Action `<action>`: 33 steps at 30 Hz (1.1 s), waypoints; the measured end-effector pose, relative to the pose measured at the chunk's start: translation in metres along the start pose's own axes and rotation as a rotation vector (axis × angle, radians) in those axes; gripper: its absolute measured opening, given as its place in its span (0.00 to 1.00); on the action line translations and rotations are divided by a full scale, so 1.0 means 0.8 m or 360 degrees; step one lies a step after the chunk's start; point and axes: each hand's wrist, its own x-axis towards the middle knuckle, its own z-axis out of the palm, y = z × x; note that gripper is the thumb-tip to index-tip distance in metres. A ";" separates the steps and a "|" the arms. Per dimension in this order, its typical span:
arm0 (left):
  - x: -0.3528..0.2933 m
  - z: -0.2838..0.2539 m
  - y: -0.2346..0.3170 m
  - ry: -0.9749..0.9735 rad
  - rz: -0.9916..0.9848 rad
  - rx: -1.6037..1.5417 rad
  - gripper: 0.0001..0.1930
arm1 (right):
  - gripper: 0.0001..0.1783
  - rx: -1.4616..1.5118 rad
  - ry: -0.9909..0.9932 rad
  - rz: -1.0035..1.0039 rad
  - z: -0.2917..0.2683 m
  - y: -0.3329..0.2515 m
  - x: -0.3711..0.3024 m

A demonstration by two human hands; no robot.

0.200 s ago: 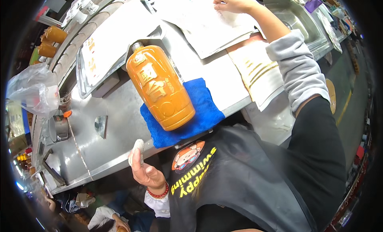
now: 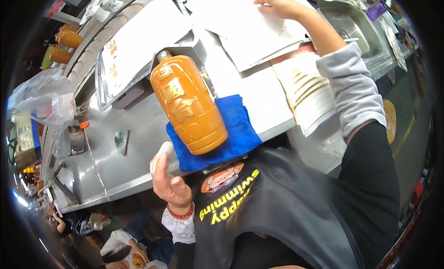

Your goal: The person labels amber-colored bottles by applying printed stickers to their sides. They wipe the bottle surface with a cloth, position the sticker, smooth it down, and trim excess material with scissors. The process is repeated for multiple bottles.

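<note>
An orange glass bottle (image 2: 189, 107) with raised gold characters lies on its side, its base over a folded blue cloth (image 2: 240, 125) at the counter's front edge. My left hand (image 2: 171, 188) hovers just left of the cloth, fingers apart and holding nothing; white covers sit on some fingertips. Farther off, my right hand (image 2: 282, 6) rests on a stack of large white paper sheets (image 2: 245, 42). Its fingers are bent and drawn together against the paper; whatever they may pinch is too small to make out.
Left of the bottle stands a metal tray (image 2: 101, 91) bearing paper with gold pieces. A metal cup (image 2: 74, 142), a flat scraper-like piece (image 2: 121, 142) and a plastic bag (image 2: 41, 98) are at the left. At the far right is a sink (image 2: 351, 28). Another person (image 2: 122, 246) sits below left.
The whole view has shifted slightly, moving the counter's things a little rightward. My left hand is a bit closer to the blue cloth. My right hand stays at the paper sheets.
</note>
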 end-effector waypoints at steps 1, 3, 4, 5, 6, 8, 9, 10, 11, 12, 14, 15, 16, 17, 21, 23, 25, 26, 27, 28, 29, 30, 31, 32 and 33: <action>0.007 0.003 0.003 -0.0028 0.0011 -0.0002 0.29 | 0.17 0.0012 0.0227 -0.0137 0.020 0.016 -0.003; 0.012 0.008 0.005 -0.0069 0.0015 -0.0022 0.29 | 0.14 0.0092 0.0339 -0.0163 0.022 0.010 0.001; 0.012 0.009 0.005 -0.0069 0.0023 0.0009 0.29 | 0.14 0.0160 0.0222 -0.0042 0.002 -0.002 -0.001; 0.009 0.007 0.005 -0.0049 -0.0011 0.0042 0.29 | 0.13 0.0226 0.0103 0.0077 -0.008 -0.009 -0.001; 0.004 0.005 0.005 -0.0030 -0.0040 0.0062 0.29 | 0.14 0.0135 0.0178 -0.0011 -0.007 -0.007 -0.003; -0.006 0.001 0.002 0.0040 -0.0090 0.0039 0.27 | 0.15 0.0100 0.0215 -0.0130 -0.008 -0.011 -0.011; -0.010 -0.002 0.001 0.0044 -0.0109 0.0079 0.25 | 0.15 0.0101 0.0256 -0.0218 -0.008 -0.020 -0.007; -0.015 -0.009 -0.003 0.0056 -0.0127 0.0128 0.24 | 0.16 0.0242 0.0163 -0.0045 -0.013 -0.033 -0.013; -0.019 -0.017 -0.005 0.0069 -0.0149 0.0181 0.23 | 0.16 0.0368 0.0130 -0.0059 -0.008 -0.033 -0.014; -0.019 -0.022 -0.005 0.0084 -0.0136 0.0163 0.21 | 0.14 0.0311 0.0137 -0.0137 -0.024 -0.047 -0.016; -0.027 -0.039 -0.010 0.0119 -0.0141 0.0160 0.15 | 0.14 0.0380 0.0100 -0.0322 -0.017 -0.039 -0.011; -0.031 -0.047 -0.012 0.0135 -0.0141 0.0188 0.13 | 0.14 0.0515 0.0041 -0.0419 0.008 -0.019 -0.003; -0.036 -0.057 -0.014 0.0193 -0.0139 0.0221 0.08 | 0.14 0.0504 0.0072 -0.0464 0.001 -0.030 0.002; -0.044 -0.068 -0.018 0.0257 -0.0177 0.0256 0.07 | 0.15 0.0494 0.0104 -0.0507 -0.009 -0.042 0.003; -0.094 -0.104 -0.033 0.0514 -0.0394 0.0371 0.04 | 0.16 0.0538 0.0101 -0.0711 -0.047 -0.107 0.007; -0.123 -0.133 -0.041 0.0597 -0.0452 0.0468 0.03 | 0.21 0.0542 -0.0022 -0.0858 -0.082 -0.140 0.001; -0.155 -0.150 -0.046 0.0741 -0.0514 0.0619 0.02 | 0.20 0.0554 0.0054 -0.0981 -0.105 -0.175 -0.014; -0.163 -0.154 -0.049 0.0817 -0.0544 0.0653 0.02 | 0.20 0.0570 0.0109 -0.1110 -0.112 -0.182 -0.024; -0.169 -0.159 -0.062 0.0811 -0.0537 0.0684 0.02 | 0.20 0.0496 0.0060 -0.1218 -0.129 -0.186 -0.037; -0.171 -0.161 -0.062 0.0832 -0.0525 0.0752 0.02 | 0.20 0.0367 0.0043 -0.1195 -0.141 -0.197 -0.057; -0.182 -0.169 -0.072 0.0816 -0.0444 0.0764 0.03 | 0.20 0.0445 0.0014 -0.1323 -0.143 -0.198 -0.064; -0.196 -0.174 -0.068 0.0879 -0.0485 0.0786 0.03 | 0.21 0.0562 0.0029 -0.1425 -0.165 -0.237 -0.079; -0.210 -0.177 -0.069 0.0958 -0.0552 0.0734 0.04 | 0.22 0.0719 -0.0001 -0.1338 -0.175 -0.265 -0.097; -0.226 -0.178 -0.069 0.1079 -0.0677 0.0659 0.05 | 0.21 0.0850 -0.0034 -0.1437 -0.184 -0.291 -0.101; -0.244 -0.178 -0.069 0.1197 -0.0784 0.0561 0.05 | 0.21 0.0981 -0.0093 -0.1453 -0.188 -0.319 -0.107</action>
